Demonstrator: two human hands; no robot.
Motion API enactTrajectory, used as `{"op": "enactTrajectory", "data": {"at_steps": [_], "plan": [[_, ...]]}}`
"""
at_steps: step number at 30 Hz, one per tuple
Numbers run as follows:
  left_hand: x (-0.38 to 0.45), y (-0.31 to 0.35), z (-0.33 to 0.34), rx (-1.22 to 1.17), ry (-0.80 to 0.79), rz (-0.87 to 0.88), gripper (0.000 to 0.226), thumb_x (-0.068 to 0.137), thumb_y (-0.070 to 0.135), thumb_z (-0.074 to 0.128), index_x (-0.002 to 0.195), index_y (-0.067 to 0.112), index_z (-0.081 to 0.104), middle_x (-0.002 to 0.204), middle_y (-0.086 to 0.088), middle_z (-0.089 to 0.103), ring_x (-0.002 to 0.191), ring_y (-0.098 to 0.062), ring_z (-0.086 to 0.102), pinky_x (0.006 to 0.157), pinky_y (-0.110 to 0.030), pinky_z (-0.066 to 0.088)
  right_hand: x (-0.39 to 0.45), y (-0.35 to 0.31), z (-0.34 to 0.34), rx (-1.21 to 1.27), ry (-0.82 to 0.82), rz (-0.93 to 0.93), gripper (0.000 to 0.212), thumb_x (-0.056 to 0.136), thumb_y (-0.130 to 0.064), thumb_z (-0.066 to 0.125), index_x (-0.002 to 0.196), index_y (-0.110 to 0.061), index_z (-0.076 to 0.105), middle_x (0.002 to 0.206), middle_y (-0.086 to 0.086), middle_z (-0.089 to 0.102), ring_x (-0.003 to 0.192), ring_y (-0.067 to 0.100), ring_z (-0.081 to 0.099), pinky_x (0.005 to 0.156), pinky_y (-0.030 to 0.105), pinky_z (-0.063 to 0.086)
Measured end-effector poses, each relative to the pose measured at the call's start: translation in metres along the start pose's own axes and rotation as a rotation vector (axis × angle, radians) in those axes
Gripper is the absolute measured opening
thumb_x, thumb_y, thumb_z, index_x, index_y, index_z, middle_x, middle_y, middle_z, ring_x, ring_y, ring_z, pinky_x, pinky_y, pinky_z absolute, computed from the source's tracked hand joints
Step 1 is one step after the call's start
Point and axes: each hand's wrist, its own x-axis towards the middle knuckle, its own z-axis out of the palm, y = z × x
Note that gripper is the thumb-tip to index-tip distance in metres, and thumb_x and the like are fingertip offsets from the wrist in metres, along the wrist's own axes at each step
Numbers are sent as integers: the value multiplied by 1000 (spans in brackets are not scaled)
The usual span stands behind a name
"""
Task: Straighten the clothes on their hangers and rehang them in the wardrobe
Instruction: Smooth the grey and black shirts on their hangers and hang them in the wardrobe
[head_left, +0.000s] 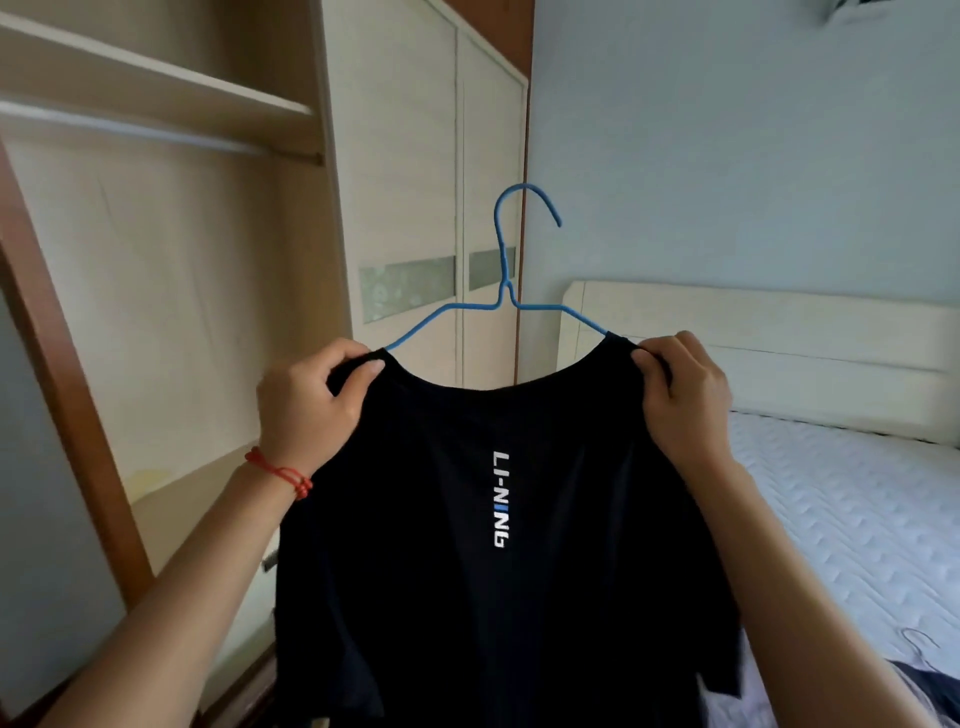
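Note:
A black T-shirt (498, 571) with white lettering down its middle hangs on a blue wire hanger (503, 260), held up in front of me. My left hand (306, 405) pinches the shirt's left shoulder beside the collar. My right hand (680, 395) pinches the right shoulder the same way. The hanger's hook points up and to the right, free of any rail. The open wardrobe (171, 291) stands at the left, with a bare hanging rail (130, 127) under a shelf.
Closed wardrobe doors (415, 208) stand behind the hanger. A bed (857, 509) with a white quilted cover and a pale headboard fills the right side. Another dark garment with a hanger (924, 675) lies on the bed at the lower right.

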Motion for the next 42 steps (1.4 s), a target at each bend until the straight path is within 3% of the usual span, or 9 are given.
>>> {"op": "enactTrajectory", "data": {"at_steps": [5, 9, 13, 16, 20, 25, 30, 35, 42], "plan": [[-8, -15, -35, -11, -68, 59, 9, 80, 7, 63, 77, 0, 67, 68, -9, 68, 71, -9, 52, 66, 4, 35, -22, -55, -6, -58, 67, 2, 21, 86, -17, 50, 85, -4, 67, 81, 12, 59, 69, 35, 56, 65, 29, 35], [-9, -35, -68, -135, -88, 19, 8, 80, 5, 63, 78, -2, 67, 70, -10, 68, 73, -7, 54, 66, 3, 36, -45, -94, -15, -126, 64, -53, 21, 88, -18, 51, 84, -5, 66, 77, 10, 56, 65, 32, 54, 63, 29, 36], [-9, -44, -82, -248, -103, -73, 13, 80, 10, 62, 78, -2, 68, 66, 5, 60, 70, 18, 53, 65, 4, 37, -67, -114, -37, -222, 43, -48, 32, 88, -27, 43, 85, -5, 65, 78, 10, 56, 65, 31, 55, 59, 33, 44], [-15, -47, -83, -301, -115, -103, 11, 80, 7, 65, 80, -3, 68, 71, 3, 61, 72, 24, 53, 67, 5, 37, -78, -123, -56, -266, 22, 15, 34, 87, -29, 41, 85, -6, 65, 79, 7, 55, 68, 32, 56, 60, 39, 48], [-27, -46, -72, -366, -142, -139, 9, 81, 8, 66, 82, 0, 69, 77, -3, 66, 73, 20, 55, 67, 2, 40, -81, -138, -68, -277, -53, 117, 26, 86, -30, 49, 85, -11, 67, 78, -3, 58, 79, 23, 58, 72, 40, 49], [-39, -36, -44, -376, -156, -111, 12, 77, 15, 69, 78, 3, 71, 75, -7, 70, 75, -7, 59, 68, -6, 42, -80, -125, -65, -301, -256, 211, 17, 89, -30, 54, 86, -19, 67, 86, 0, 69, 81, 21, 61, 77, 39, 50], [-43, -32, -2, -327, -246, -95, 12, 76, 15, 72, 77, 3, 71, 75, -12, 72, 70, -23, 66, 68, -31, 52, -86, -85, -60, -325, -312, 301, 17, 91, -27, 53, 88, -16, 66, 87, 1, 67, 82, 22, 60, 75, 37, 49], [-45, -33, 53, -225, -360, -131, 20, 77, 25, 71, 74, 5, 70, 72, -10, 70, 68, -25, 63, 63, -33, 52, -83, -32, -48, -357, -369, 363, 20, 92, -29, 50, 91, -16, 65, 94, 0, 67, 85, 21, 59, 70, 29, 41], [-40, -45, 124, -153, -501, -283, 35, 77, 40, 68, 69, 7, 65, 63, -7, 62, 64, -25, 57, 58, -29, 42, -74, 32, -21, -328, -406, 436, 20, 92, -30, 50, 91, -16, 65, 95, 1, 68, 87, 22, 60, 75, 34, 46]]}}
